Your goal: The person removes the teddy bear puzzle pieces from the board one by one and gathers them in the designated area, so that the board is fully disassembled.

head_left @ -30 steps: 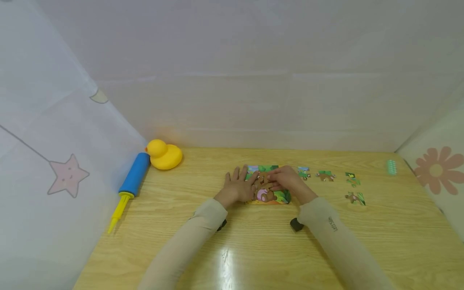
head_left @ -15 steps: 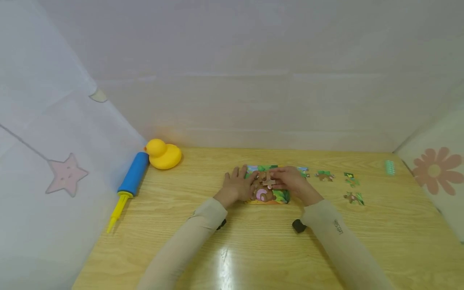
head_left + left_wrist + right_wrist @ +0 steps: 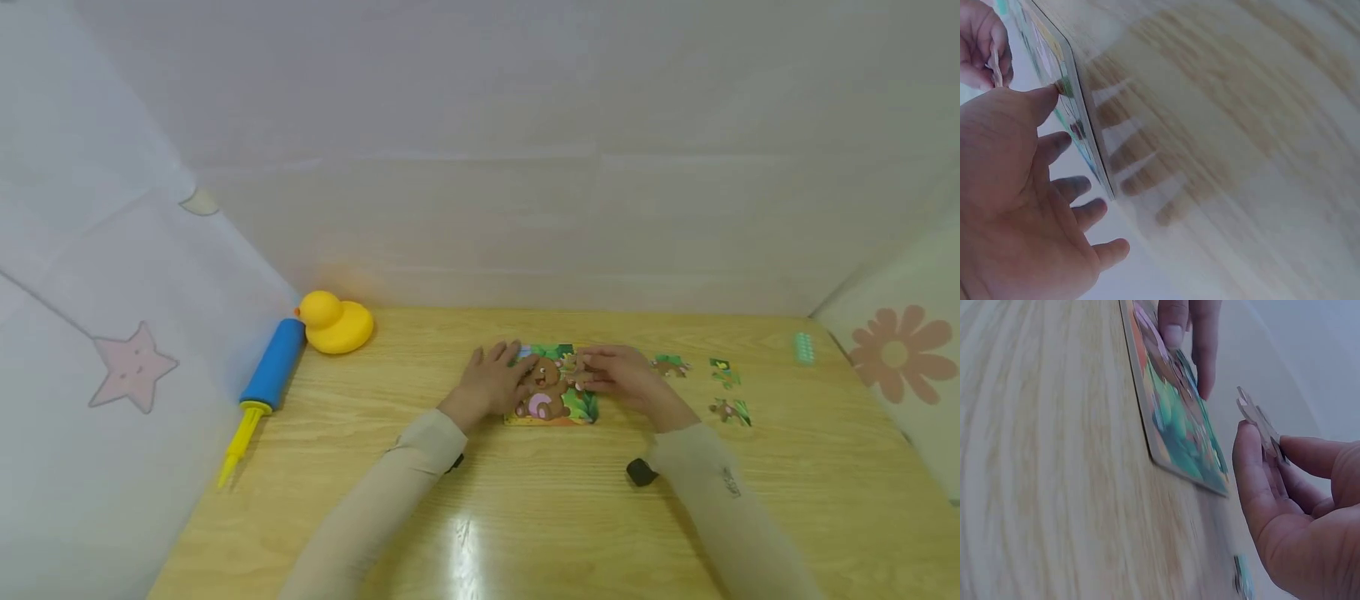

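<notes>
A picture puzzle board (image 3: 542, 407) with a brown bear lies flat on the table. My left hand (image 3: 486, 382) lies at its left side, fingers spread, with the thumb reaching over the board's edge. My right hand (image 3: 624, 377) pinches a jigsaw piece (image 3: 1263, 428) between thumb and fingers, held raised over the board's right side. In the right wrist view the piece is tilted and seen almost edge-on. Loose jigsaw pieces lie to the right: a brown and green one (image 3: 670, 365), a green and yellow one (image 3: 723, 375) and another brown one (image 3: 729, 411).
At the back left sit a yellow toy duck (image 3: 339, 325) and a blue hand pump (image 3: 276, 365) with a yellow nozzle. A small pale green bumpy object (image 3: 804, 348) is at the far right. White sheeting (image 3: 480, 225) walls the table's back and sides.
My right hand has drawn back to the right from the board's middle, taking the pinched piece along and turning it. It now covers a loose piece seen earlier. My left hand stays about where it was.
</notes>
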The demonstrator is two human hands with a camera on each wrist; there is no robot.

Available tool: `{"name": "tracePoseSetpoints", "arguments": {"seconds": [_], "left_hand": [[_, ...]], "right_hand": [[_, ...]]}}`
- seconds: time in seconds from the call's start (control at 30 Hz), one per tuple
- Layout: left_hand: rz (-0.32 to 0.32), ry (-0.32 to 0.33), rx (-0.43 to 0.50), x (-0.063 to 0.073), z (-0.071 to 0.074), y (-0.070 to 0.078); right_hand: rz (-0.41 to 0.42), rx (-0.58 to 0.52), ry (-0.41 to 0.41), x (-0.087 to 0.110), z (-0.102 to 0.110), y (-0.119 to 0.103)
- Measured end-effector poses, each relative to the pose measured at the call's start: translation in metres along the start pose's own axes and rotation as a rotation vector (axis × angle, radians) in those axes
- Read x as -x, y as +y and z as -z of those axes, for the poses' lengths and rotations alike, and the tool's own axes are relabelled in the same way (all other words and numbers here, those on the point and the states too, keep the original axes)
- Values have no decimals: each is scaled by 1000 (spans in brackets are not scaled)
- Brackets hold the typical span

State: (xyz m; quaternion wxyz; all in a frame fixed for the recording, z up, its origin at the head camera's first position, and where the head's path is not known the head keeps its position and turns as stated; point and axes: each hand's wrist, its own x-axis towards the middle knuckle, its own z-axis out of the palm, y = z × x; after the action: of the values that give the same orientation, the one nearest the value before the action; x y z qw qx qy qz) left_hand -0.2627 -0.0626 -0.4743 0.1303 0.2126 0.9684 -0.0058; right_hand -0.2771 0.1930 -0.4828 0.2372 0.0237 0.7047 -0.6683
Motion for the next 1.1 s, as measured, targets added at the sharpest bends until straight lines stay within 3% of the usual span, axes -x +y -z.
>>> {"name": "tracePoseSetpoints", "arguments": {"seconds": [0.33,0.63,1.1], "left_hand": [[-16,-23,-2,0,-6,-9],[-26,-20,30,-3,-6,-4],[-26,-5,66,-5,-7,-7]], "right_hand": [[23,-63,-57,24,37,6],[23,-81,-18,50,70,11],[0,-76,-4,64,103,21]]}}
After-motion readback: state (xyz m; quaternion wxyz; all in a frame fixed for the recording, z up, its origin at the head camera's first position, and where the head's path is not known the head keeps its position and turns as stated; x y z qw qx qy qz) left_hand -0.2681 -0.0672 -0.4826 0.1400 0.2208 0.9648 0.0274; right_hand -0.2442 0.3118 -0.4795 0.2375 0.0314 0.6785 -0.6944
